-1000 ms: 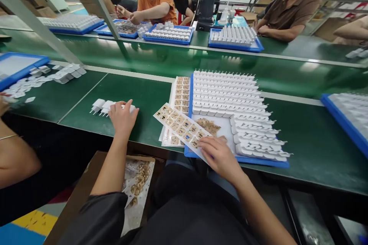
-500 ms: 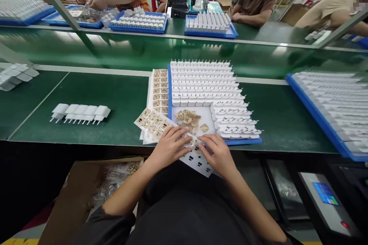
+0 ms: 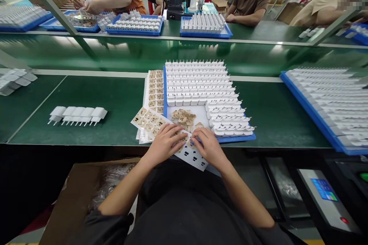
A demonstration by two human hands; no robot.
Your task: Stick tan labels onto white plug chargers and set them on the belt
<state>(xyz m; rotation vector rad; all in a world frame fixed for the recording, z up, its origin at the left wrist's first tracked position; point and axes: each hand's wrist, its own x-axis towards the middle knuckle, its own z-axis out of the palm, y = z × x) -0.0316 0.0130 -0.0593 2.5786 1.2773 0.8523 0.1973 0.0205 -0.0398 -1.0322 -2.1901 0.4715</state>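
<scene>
Left hand (image 3: 165, 143): lower centre of frame, palm down, fingers spread and pressing on the label sheet (image 3: 152, 124); pinching nothing that can be seen.
Right hand (image 3: 208, 147): just beside the left, fingertips bent onto the same sheet; whether a label is gripped cannot be told.
Label sheet: white card with tan squares, lying slantwise across the near edge of the counter (image 3: 115, 95); its lower end, with dark empty slots, overhangs that edge toward the lap.
Blue tray (image 3: 238, 138): centre, touching the sheet's right side, filled with rows of white plugs (image 3: 198, 80); a bare white patch at its near left holds loose tan pieces (image 3: 184, 116).
Second sheet (image 3: 156, 88): flat along the tray's left rim.
Row of white plugs (image 3: 77, 115): left, well apart from the hands, open green surface between.
Further blue tray (image 3: 309, 111): right edge of frame, open counter between it and the centre tray.
</scene>
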